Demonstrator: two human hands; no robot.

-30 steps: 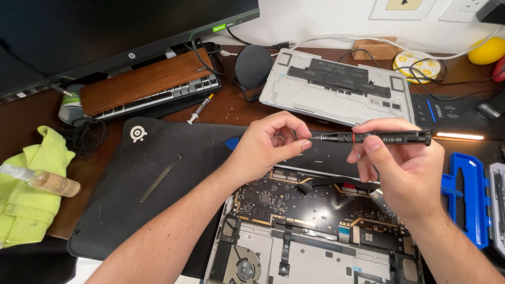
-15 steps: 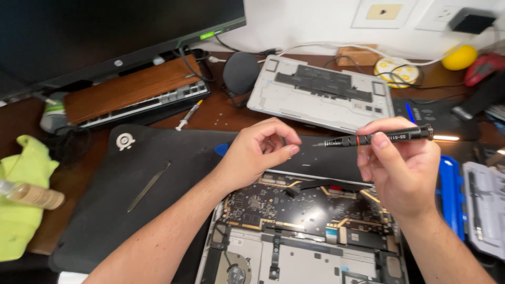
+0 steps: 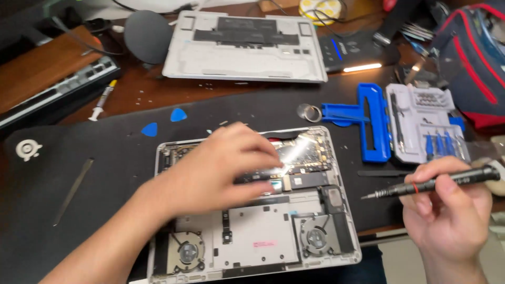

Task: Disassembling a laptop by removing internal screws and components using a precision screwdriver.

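Note:
An opened silver laptop (image 3: 263,247) lies bottom-up on a black mat (image 3: 79,173), its circuit board, two fans and battery area exposed. My left hand (image 3: 221,168) rests palm-down on the circuit board, fingers spread and reaching toward the board's middle; it holds nothing that I can see. My right hand (image 3: 447,210) is off to the right of the laptop, closed around a thin black screwdriver (image 3: 431,184) with a red ring. The screwdriver's tip points left toward the laptop and is held in the air.
The laptop's removed bottom cover (image 3: 242,47) lies at the back. A blue and grey bit kit (image 3: 410,121) sits right of the laptop. Two blue picks (image 3: 163,122), a metal spudger (image 3: 73,189), a syringe (image 3: 102,100), a keyboard (image 3: 52,89) and a red-trimmed bag (image 3: 473,58) surround the mat.
Both hands held the screwdriver up in the air before. Now my left hand has let go and dropped onto the circuit board, and my right hand has swung right with the screwdriver.

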